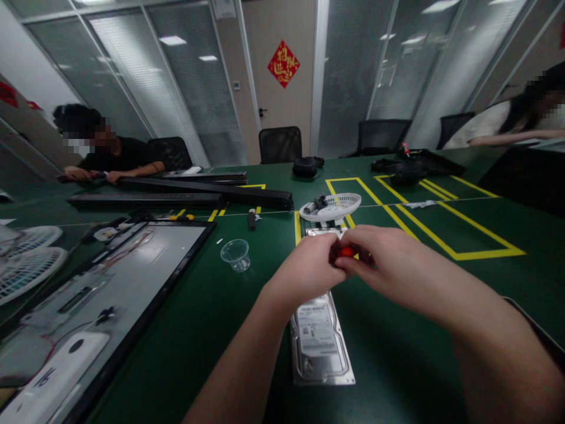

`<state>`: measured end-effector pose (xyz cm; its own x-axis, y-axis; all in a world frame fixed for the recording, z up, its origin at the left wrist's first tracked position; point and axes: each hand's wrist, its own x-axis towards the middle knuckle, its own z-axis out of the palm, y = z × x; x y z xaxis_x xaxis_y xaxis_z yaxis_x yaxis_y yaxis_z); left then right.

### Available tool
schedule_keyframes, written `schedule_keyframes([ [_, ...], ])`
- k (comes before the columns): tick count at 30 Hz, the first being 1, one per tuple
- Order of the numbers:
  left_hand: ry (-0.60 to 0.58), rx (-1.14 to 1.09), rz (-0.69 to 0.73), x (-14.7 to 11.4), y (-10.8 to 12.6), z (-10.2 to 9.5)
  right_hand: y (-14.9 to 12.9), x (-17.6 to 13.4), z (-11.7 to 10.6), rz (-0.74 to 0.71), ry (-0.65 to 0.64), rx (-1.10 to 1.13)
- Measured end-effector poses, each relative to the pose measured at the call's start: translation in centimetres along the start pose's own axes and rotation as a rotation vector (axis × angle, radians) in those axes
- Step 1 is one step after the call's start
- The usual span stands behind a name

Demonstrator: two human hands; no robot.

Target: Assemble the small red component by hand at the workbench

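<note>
My left hand (311, 262) and my right hand (382, 253) meet above the table, fingers curled and fingertips together. Between them shows a small bright red object (347, 252); the rest of it is hidden by my fingers, so its kind is unclear. My right thumb and fingers pinch around it. My left fingers are closed too, but what they grip is hidden. Beneath my hands a silver hard drive (321, 341) with a white label lies flat. Another shiny metal piece (314, 231) shows partly just behind my hands.
A clear plastic cup (236, 256) stands to the left, near a small dark stick-like item (251, 219). A white basket (348, 206) holds dark parts. An opened flat panel (145, 259) fills the left side. Long black bars (212, 197) lie beyond. Two people sit across the table.
</note>
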<state>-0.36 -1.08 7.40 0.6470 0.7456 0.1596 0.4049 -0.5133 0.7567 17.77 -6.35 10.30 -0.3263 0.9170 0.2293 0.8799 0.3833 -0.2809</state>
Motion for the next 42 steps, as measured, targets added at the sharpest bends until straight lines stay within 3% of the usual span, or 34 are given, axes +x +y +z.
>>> schedule_keyframes([
  [5,0.037,0.008,0.014,-0.03,-0.25,0.19,0.09,-0.22,0.04,-0.096,0.011,0.068],
  [12,-0.005,-0.007,0.015,0.0,-0.33,0.17,0.08,0.01,0.08,0.008,-0.004,-0.022],
  [19,0.041,-0.031,-0.014,-0.1,-0.07,0.1,0.15,-0.11,-0.07,-0.096,0.026,0.019],
  [26,0.02,-0.029,0.008,0.11,-0.21,0.3,0.09,0.18,0.1,0.01,0.003,-0.05],
  [34,0.076,-0.039,-0.03,0.16,-0.53,0.55,0.38,0.13,0.38,-0.076,0.058,-0.001],
  [42,0.067,-0.022,0.006,0.17,-0.43,0.47,0.15,0.29,0.23,-0.02,0.034,-0.032],
])
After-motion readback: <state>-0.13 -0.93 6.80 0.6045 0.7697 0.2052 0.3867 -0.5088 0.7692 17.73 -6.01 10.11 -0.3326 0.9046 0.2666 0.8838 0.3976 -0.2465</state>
